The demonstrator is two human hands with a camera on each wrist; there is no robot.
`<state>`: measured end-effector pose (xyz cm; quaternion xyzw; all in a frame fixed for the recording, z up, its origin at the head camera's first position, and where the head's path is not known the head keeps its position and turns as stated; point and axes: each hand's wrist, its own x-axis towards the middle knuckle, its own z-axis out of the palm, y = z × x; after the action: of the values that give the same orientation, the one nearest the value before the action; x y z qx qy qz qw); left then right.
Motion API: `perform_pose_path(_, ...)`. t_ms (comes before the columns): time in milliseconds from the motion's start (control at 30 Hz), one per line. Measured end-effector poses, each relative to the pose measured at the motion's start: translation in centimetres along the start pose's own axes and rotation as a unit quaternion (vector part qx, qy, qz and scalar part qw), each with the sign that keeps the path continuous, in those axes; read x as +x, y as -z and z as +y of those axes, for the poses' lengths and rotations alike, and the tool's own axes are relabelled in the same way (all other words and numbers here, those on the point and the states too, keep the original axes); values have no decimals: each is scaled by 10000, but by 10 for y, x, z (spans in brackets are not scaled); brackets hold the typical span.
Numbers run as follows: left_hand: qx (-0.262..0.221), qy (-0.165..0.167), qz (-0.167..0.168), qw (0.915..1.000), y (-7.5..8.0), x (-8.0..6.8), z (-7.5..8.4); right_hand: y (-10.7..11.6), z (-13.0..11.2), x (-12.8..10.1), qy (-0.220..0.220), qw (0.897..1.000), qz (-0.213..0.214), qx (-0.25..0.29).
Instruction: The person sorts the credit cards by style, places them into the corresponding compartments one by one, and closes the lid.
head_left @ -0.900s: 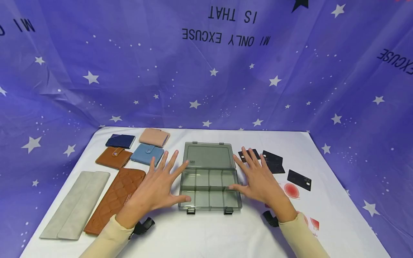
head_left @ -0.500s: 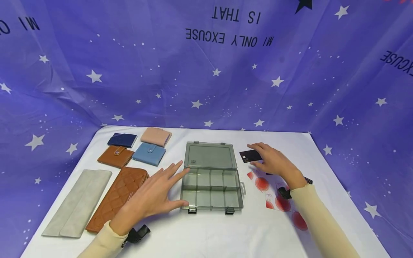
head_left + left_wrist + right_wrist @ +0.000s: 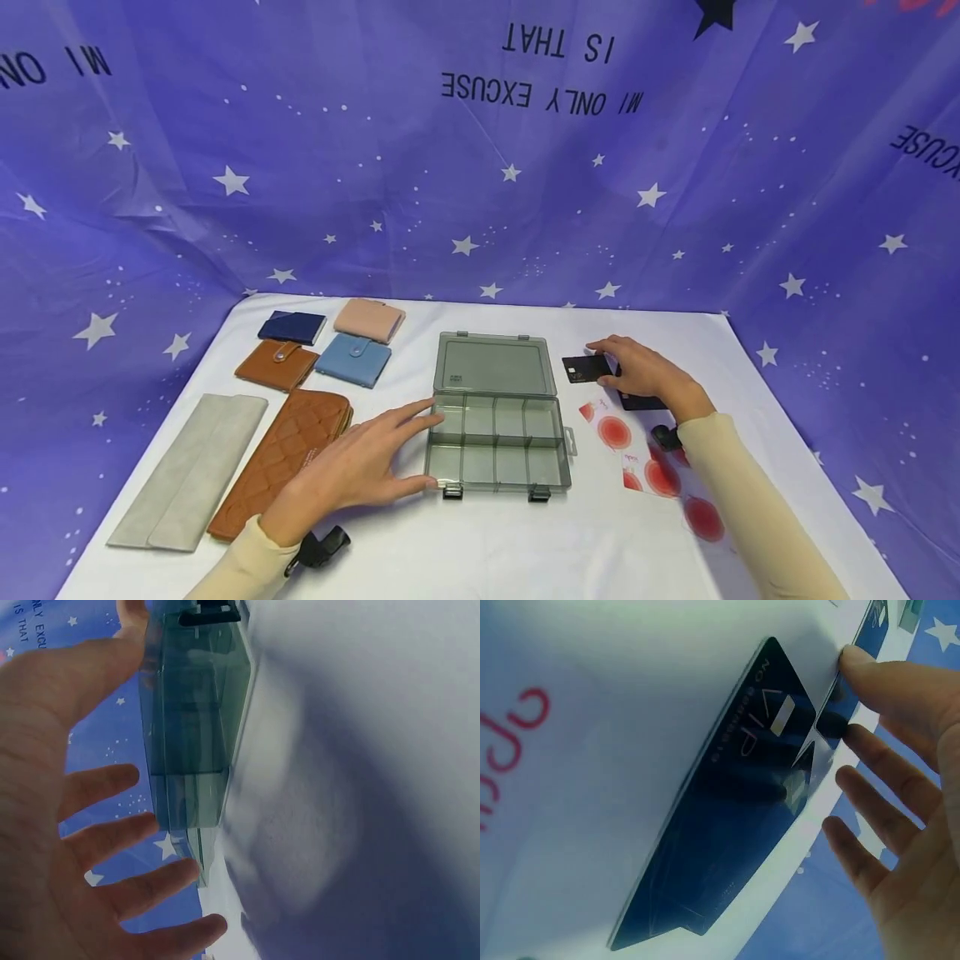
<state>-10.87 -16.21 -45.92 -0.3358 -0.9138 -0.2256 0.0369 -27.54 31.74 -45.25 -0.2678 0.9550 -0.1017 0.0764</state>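
Note:
An open grey see-through organiser box (image 3: 498,442) lies at the table's middle, its lid (image 3: 495,365) flat behind it. My left hand (image 3: 367,467) rests beside the box's left side with straight, spread fingers; the thumb touches the front left corner. The left wrist view shows the same hand (image 3: 60,787) next to the box (image 3: 195,727). Right of the lid, my right hand (image 3: 637,371) pinches a black card (image 3: 585,367) at its edge. In the right wrist view, thumb and forefinger of this hand (image 3: 907,750) meet on the black VIP card (image 3: 742,795). Another black card (image 3: 641,402) lies partly under the hand.
Left of the box lie wallets: navy (image 3: 292,327), pink (image 3: 369,319), small brown (image 3: 276,364), blue (image 3: 352,359), long quilted brown (image 3: 281,450) and long grey (image 3: 187,471). White cards with red circles (image 3: 622,433) lie right of the box. A purple star backdrop surrounds the white table.
My right hand left the box's right side, moved back and right, and took hold of the black card. My left hand stayed by the box's left side.

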Motion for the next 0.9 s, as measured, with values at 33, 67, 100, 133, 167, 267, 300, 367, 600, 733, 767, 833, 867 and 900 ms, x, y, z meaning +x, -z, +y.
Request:
perform_pose_path(33, -2, -13, -19, 10000, 0, 0, -1, 1, 0, 1, 24, 10000, 4, -44)
perform_pose_path(67, 3, -22, -44, 10000, 0, 0, -2, 1, 1, 1, 32, 10000, 3, -72)
perform_pose_path(100, -6, -25, -75, 10000, 0, 0, -3, 2, 1, 2, 46, 9999, 0, -100)
perform_pose_path(133, -7, -21, -105, 9999, 0, 0, -3, 2, 1, 3, 26, 9999, -1, -132)
perform_pose_path(167, -28, -16, -136, 9999, 0, 0, -4, 2, 2, 3, -9, 9999, -2, -170)
perform_pose_path(267, -55, -2, -197, 9998, -1, -1, -6, 2, 4, 4, -131, 9992, 54, -363)
perform_pose_path(300, -65, 2, -204, 9998, -2, -1, -6, 3, 4, 4, -151, 9986, 126, -483)
perform_pose_path(367, -75, -6, -204, 9998, -2, -1, -6, 3, 2, 3, -141, 9964, 288, -782)
perform_pose_path(600, -33, -43, -141, 9999, -4, -1, -7, 5, -7, -2, 44, 9844, 898, -1515)
perform_pose_path(733, -23, -75, -96, 9999, -4, 0, -7, 8, -21, -8, 135, 9803, 1387, -1397)
perform_pose_path(767, -20, -72, -88, 9999, -4, 0, -8, 9, -27, -9, 185, 9794, 1514, -1322)
perform_pose_path(833, -16, -66, -80, 9999, -4, 1, -8, 10, -40, -12, 305, 9766, 1757, -1200)
perform_pose_path(867, -21, -60, -85, 9999, -3, 1, -9, 10, -48, -13, 372, 9753, 1848, -1149)
perform_pose_path(900, -43, -57, -96, 9999, -2, 1, -9, 10, -56, -15, 455, 9738, 1934, -1107)
